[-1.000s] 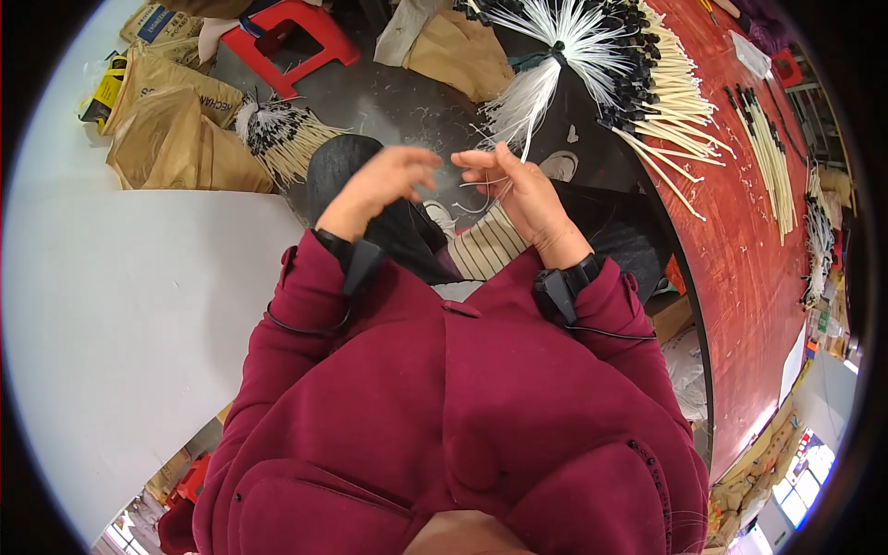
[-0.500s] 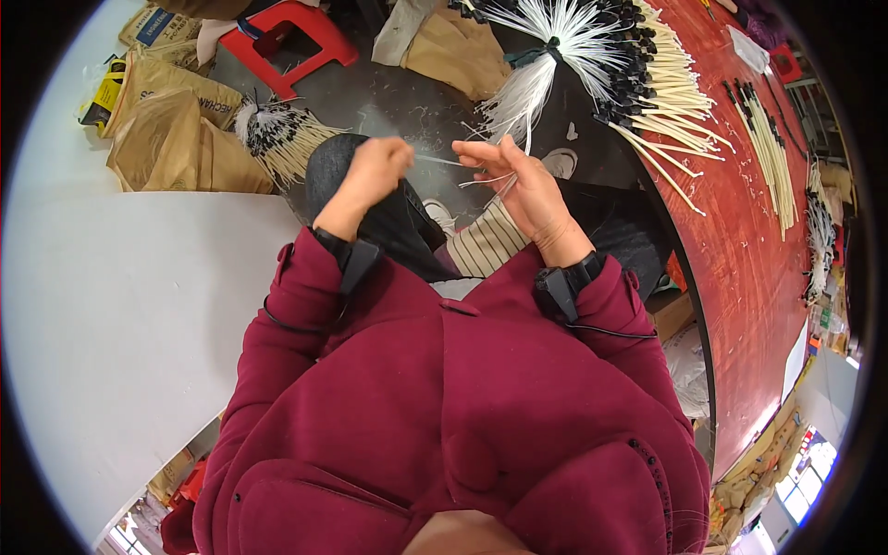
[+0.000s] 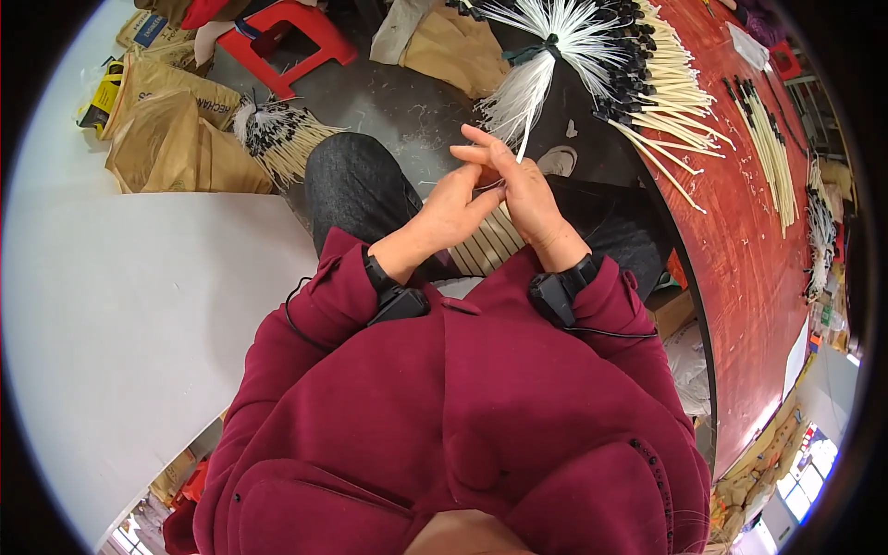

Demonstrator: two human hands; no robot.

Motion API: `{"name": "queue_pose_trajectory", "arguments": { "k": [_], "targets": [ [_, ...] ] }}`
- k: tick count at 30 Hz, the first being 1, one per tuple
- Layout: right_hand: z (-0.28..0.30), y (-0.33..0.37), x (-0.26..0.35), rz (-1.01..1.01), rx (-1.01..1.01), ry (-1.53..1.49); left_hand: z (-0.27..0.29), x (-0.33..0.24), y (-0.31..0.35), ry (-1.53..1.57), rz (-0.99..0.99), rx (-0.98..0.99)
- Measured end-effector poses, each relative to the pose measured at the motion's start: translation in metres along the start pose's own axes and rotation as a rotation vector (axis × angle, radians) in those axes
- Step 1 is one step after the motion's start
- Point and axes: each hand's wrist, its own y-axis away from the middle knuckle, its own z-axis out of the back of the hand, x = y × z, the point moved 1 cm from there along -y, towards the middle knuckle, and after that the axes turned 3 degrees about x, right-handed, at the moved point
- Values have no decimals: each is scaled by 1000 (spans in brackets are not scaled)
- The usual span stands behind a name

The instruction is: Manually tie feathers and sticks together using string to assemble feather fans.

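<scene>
Left hand [image 3: 450, 205] and right hand [image 3: 524, 185]: pressed together above the lap, fingers pinched on a thin white strand [image 3: 487, 185]. Bundle of cream sticks [image 3: 487, 242]: on the lap beneath. White tassel [image 3: 532, 79]: table edge [image 3: 740, 240], beyond the hands.

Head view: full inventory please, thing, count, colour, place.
thin strand: one, white, pinched between both hands
stick bundle: one, cream, on lap
fanned sticks: many, cream with black ends, table edge
white fibre tuft: one, white, by the fanned sticks
table: one, red-brown, right
stool: one, red, top left
sacks: several, tan, left floor
floor bundle: one, cream and black, beside sacks
left hand: fingers closed
right hand: pinching, fingers raised
</scene>
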Motion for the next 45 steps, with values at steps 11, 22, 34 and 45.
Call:
{"name": "queue_pose_trajectory", "arguments": {
  "k": [11, 22, 34, 45],
  "targets": [
    [2, 6, 7, -97, -25, -12, 6, -1, 6, 656, 337, 187],
    [20, 28, 11, 142, -395, 541, 14, -12, 14, 617, 393, 138],
    [19, 47, 30, 415, -410, 784, 23, -19, 13, 684, 302, 86],
    [3, 36, 22, -148, -249, 195, 3, -13, 16, 617, 462, 265]
  ]
}}
